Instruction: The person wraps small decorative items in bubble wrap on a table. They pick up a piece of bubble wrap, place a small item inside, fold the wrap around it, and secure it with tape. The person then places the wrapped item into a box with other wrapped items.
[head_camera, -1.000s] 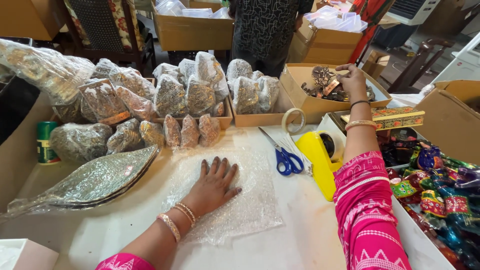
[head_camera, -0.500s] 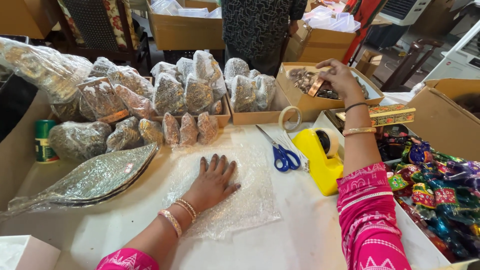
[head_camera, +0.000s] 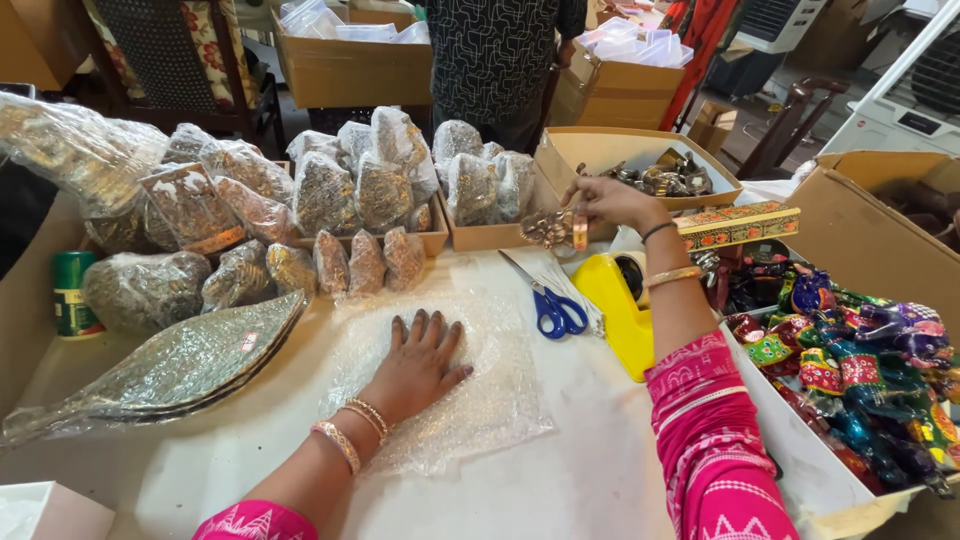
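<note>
A small metal ornament (head_camera: 553, 229) hangs pinched in the right hand (head_camera: 606, 200), whose grip is closed on it above the white surface (head_camera: 590, 470), just in front of a cardboard box of similar metal pieces (head_camera: 610, 152). The left hand (head_camera: 420, 362) lies flat, fingers spread wide, on a bubble wrap sheet (head_camera: 480, 400). Blue-handled scissors (head_camera: 550, 300) and a yellow tape dispenser (head_camera: 620, 305) lie nearby; wrapped bundles (head_camera: 330, 190), cartons and a standing person (head_camera: 495, 55) crowd the room behind.
</note>
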